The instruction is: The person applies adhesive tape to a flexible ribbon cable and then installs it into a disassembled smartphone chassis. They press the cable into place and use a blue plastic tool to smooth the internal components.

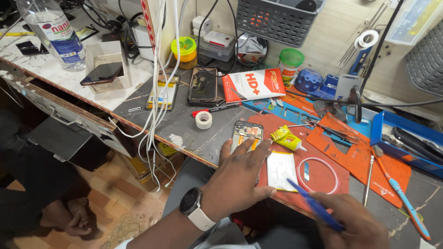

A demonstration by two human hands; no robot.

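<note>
Here the left hand (237,182) lay flat on the opened black phone with its back cover off (247,133), steadying it on the orange rubber mat (323,152); the right hand (355,226) had its grip closed on a blue plastic pry tool (314,205), tip over the silver rectangular battery (281,169) beside the phone, near the counter (184,124) front edge, open mat to the right

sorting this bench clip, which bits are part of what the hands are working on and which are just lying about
In use: left hand on opened phone; right hand holding blue tool; flat battery; yellow glue tube.

Lying about: tape roll, water bottle, red-and-white box, grey basket.
</note>
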